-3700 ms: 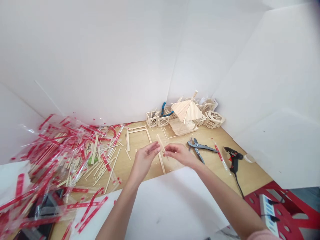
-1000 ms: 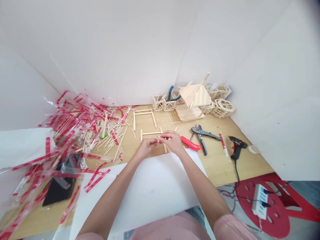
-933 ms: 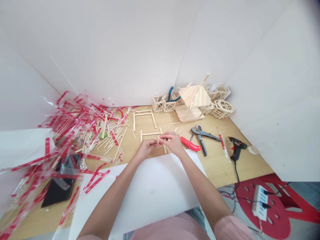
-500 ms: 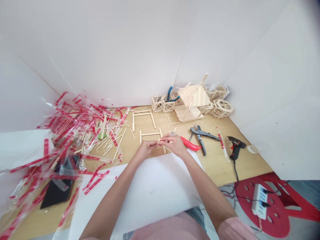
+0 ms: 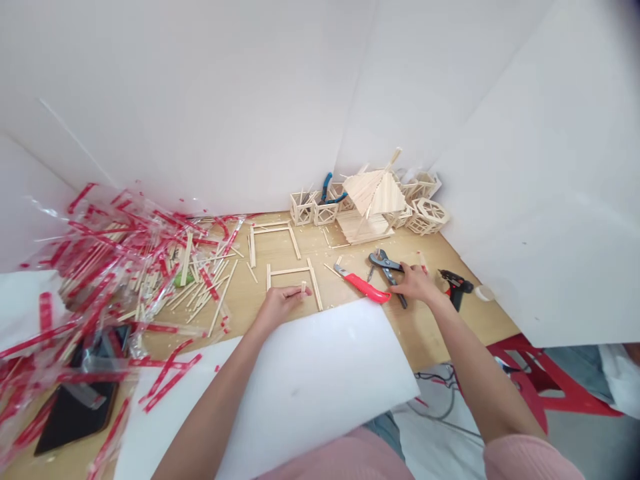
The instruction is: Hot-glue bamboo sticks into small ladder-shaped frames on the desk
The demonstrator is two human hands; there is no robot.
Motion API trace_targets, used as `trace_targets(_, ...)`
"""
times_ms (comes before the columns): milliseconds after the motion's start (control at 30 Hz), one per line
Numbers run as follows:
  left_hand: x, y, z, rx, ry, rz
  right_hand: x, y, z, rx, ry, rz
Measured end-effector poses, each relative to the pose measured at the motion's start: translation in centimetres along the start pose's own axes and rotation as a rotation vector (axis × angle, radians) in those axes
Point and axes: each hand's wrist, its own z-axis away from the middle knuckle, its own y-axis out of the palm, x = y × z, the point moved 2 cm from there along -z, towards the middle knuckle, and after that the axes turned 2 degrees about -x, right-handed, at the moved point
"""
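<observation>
My left hand (image 5: 284,303) pinches a short piece of wooden stick (image 5: 303,287) upright between thumb and fingertips. This is just above an H-shaped stick frame (image 5: 290,271) lying on the table. Over to the right, my right hand (image 5: 416,283) has its fingers and thumb on the handles of dark pliers (image 5: 384,261), which lie on the table with their handles spread. Part of the handles is hidden under the hand. A red utility knife (image 5: 364,287) lies between my hands, close to the pliers. Behind the first frame is another stick frame (image 5: 273,230).
Loose sticks (image 5: 215,287) and red-striped plastic wrappers (image 5: 125,233) heap up at left, by a phone (image 5: 75,417). A small stick-built house (image 5: 375,193) and stick baskets (image 5: 427,217) stand at the back. A glue gun (image 5: 456,285) lies right. White sheet (image 5: 320,373) in front.
My hands have parted. The right one has left the small stick piece and moved right to the pliers; the left still holds the piece. The view has shifted slightly right.
</observation>
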Motion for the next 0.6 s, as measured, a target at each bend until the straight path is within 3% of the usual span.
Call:
trace_targets(200, 0.5, 0.0, -0.1, -0.004, 0.001, 0.029, 2.7, -3.5, 2.7, -0.240, 0.067, -0.054)
trace_targets(267, 0.4, 0.0, -0.1, 0.002, 0.003, 0.018, 4.5, -5.1, 4.7, -0.303, -0.058, -0.196)
trace_targets(400, 0.4, 0.1, -0.1, 0.003, 0.024, 0.014, 9.7, -7.4, 9.0, -0.339, -0.514, -0.332)
trace_targets(467, 0.4, 0.1, -0.1, 0.001, 0.054, 0.013, 12.1, -7.9, 10.1, -0.353, -0.601, -0.283)
trace_targets(600, 0.8, 0.1, -0.1, 0.003, 0.123, -0.027, 14.7, -7.7, 10.2, -0.350, -0.606, -0.206)
